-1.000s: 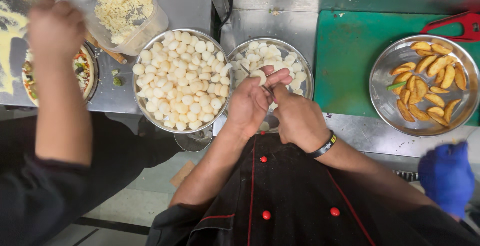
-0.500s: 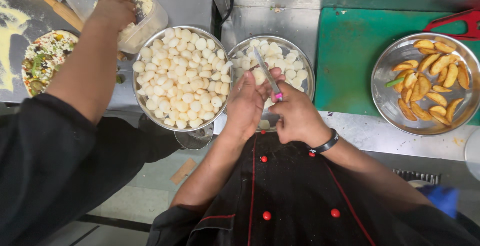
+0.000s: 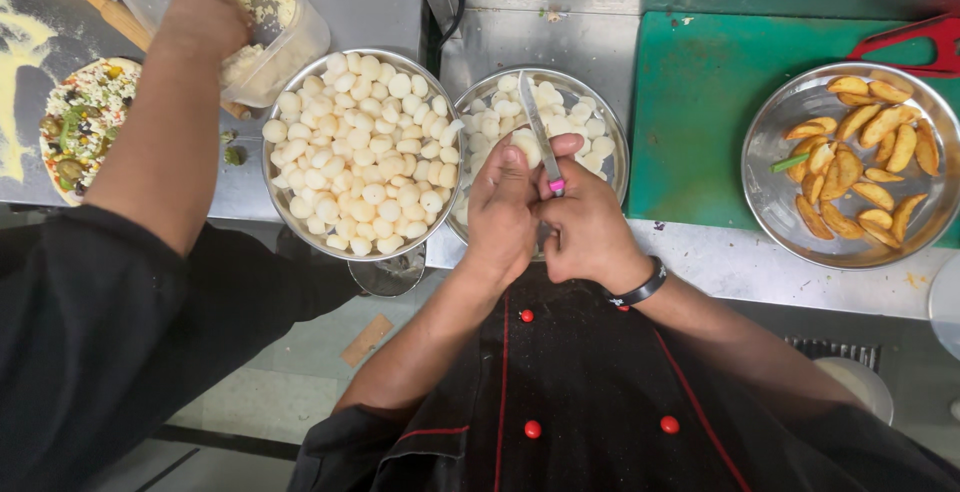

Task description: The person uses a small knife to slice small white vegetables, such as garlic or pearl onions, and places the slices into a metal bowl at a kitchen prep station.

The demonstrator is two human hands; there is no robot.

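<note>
Both hands meet just in front of the smaller steel bowl (image 3: 612, 167). The left hand (image 3: 503, 214) pinches a pale round piece (image 3: 526, 145) at its fingertips; the right hand (image 3: 587, 224) is clamped on a small knife (image 3: 538, 132), blade angled over that bowl. Left of this bowl, touching it, stands a larger bowl of white balls (image 3: 355, 157). Right of it, a green board (image 3: 700, 92) carries a plate of wedges (image 3: 850, 167). Far left, a co-worker's hand (image 3: 205, 22) reaches into a plastic tub (image 3: 300, 37).
</note>
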